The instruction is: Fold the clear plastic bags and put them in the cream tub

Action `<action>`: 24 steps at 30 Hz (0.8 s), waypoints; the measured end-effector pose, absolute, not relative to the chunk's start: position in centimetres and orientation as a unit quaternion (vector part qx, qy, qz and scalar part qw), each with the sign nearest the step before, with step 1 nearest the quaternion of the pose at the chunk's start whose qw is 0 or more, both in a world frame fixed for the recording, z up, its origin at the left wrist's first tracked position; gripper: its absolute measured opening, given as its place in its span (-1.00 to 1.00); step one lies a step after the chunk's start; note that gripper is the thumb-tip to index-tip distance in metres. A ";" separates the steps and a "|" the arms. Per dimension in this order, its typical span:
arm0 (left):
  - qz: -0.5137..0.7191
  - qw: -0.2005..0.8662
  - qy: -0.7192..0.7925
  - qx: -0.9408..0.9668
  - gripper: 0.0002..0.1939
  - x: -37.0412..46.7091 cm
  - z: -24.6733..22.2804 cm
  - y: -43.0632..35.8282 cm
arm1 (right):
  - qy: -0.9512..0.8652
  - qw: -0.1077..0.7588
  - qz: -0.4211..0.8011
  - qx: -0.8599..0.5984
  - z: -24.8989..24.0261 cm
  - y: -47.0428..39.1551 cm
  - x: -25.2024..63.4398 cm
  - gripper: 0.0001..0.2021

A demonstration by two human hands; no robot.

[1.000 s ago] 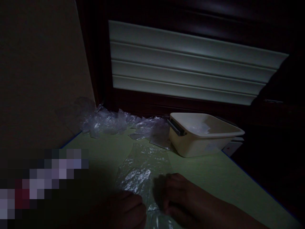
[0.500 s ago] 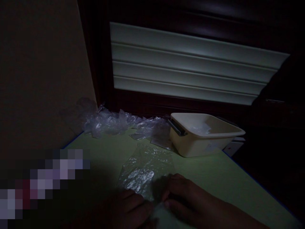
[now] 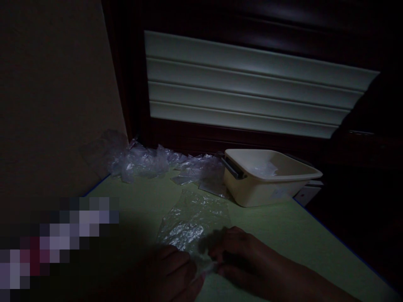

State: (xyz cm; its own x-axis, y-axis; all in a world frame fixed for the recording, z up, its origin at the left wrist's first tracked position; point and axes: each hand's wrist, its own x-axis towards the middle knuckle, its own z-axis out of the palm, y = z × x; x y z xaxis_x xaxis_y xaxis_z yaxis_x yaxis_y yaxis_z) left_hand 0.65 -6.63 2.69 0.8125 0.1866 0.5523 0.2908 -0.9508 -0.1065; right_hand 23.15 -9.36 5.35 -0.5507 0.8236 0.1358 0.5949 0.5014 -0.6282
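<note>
A clear, wrinkled plastic bag [image 3: 195,218] lies flat on the pale green tabletop [image 3: 138,209], its near end between my two hands. My left hand [image 3: 176,272] has its fingers curled and closed on the bag's near edge, at the bottom of the view. To the right of it, my right hand [image 3: 242,260] pinches the same near end between thumb and fingers. Dim light hides the exact grip of the fingertips.
Crumpled clear plastic bags [image 3: 141,161] are heaped along the back edge against the wall. A cream plastic bin [image 3: 264,193] with dark handles stands at the back right, some clear plastic inside. Behind rises a dark frame with pale slats [image 3: 245,88]. A pixelated patch covers the lower left.
My left hand has shifted slightly and its thumb now shows lower at the bag's near edge. My right hand's fingers have moved a little left, gathering the near end.
</note>
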 end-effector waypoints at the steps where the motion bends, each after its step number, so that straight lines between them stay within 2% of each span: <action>1: -0.291 0.108 -0.124 -0.943 -0.87 0.6 2.7 -6.6 | -0.837 0.221 0.268 -0.423 5.2 -9.4 23.1 -0.89; 5: -0.303 0.139 -0.152 -0.930 -0.87 0.2 2.7 -6.8 | -0.820 0.227 0.273 -0.450 4.8 -9.6 23.1 -0.77; 9: -0.264 0.143 -0.194 -0.934 -0.91 -0.2 2.5 -6.9 | -0.809 0.223 0.267 -0.474 4.4 -9.7 23.1 -0.66; 12: -0.243 0.136 -0.210 -0.937 -0.92 -0.4 2.1 -6.7 | -0.821 0.220 0.223 -0.477 4.0 -9.6 23.0 -0.60; 14: -0.241 0.126 -0.221 -0.937 -0.92 -0.5 1.7 -6.5 | -0.843 0.211 0.155 -0.469 3.7 -9.5 22.9 -0.65; 17: -0.230 0.117 -0.228 -0.939 -0.92 -0.7 1.4 -6.3 | -0.871 0.221 0.048 -0.436 3.4 -9.6 22.8 -0.88; 24: -0.253 0.100 -0.214 -0.938 -0.84 -0.3 2.1 -6.2 | -0.919 0.265 -0.056 -0.287 2.9 -9.6 22.1 -0.79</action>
